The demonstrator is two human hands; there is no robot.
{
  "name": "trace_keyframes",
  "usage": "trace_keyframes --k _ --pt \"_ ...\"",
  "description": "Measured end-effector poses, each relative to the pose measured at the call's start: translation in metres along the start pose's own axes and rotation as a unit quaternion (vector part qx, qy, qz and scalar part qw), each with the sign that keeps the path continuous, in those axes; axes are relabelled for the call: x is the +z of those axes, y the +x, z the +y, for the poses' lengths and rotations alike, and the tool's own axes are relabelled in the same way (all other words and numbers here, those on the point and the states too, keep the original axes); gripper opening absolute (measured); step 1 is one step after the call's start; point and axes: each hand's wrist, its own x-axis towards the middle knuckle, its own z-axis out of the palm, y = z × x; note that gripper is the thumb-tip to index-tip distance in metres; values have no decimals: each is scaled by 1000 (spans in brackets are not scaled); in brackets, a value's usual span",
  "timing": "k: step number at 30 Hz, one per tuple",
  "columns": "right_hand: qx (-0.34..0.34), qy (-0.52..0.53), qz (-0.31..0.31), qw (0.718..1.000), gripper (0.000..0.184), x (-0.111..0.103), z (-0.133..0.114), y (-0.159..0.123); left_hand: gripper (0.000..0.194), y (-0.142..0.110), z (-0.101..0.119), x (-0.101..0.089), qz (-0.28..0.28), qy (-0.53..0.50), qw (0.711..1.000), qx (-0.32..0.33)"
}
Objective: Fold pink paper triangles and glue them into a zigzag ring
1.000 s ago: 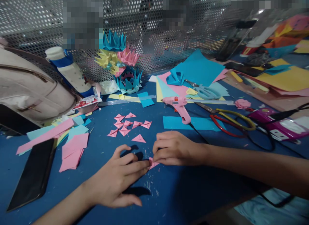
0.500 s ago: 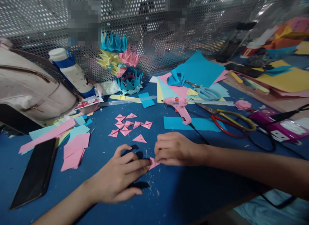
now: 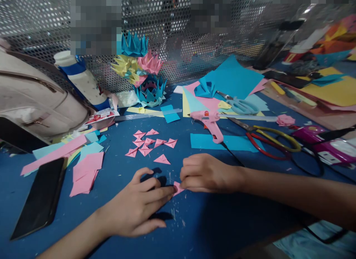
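Observation:
A small pink folded paper piece (image 3: 177,189) lies on the blue table between my hands. My left hand (image 3: 141,201) has its fingers spread, and two fingertips press on the left side of this paper. With fingers curled together, my right hand (image 3: 207,173) pinches the paper's right edge; its fingertips partly cover the fold. Just beyond my hands is a single pink paper triangle (image 3: 162,159). Several more pink folded triangles (image 3: 145,150) are grouped behind it. Pink paper squares (image 3: 85,178) are stacked loosely left of my left hand.
A pink glue gun (image 3: 210,124) rests by a blue paper strip (image 3: 230,142), its cord running behind my right hand. Scissors with red and yellow handles (image 3: 274,140) lie to the right. A phone (image 3: 41,197) is at left. Paper flowers (image 3: 150,90) and a bottle (image 3: 83,81) stand at the back.
The view has shifted slightly. Both hands stay on the same pink paper, almost in place, with the right fingers still closed at its edge.

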Motion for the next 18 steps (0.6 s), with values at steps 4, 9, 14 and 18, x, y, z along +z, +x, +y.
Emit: trace_keyframes --k 4,9,14,18 --pt "-30 -56 -4 998 21 -4 -5 2 51 1 6 -2 -5 25 1000 14" --pt "-5 -54 -38 998 24 -11 -11 6 47 3 15 -3 4 41 999 -3" --pt "-2 -49 -74 996 28 -21 -12 10 41 5 16 -5 2 13 1000 -18" --pt "-11 -52 -63 997 25 -16 -10 7 34 9 17 3 22 -13 999 -40"
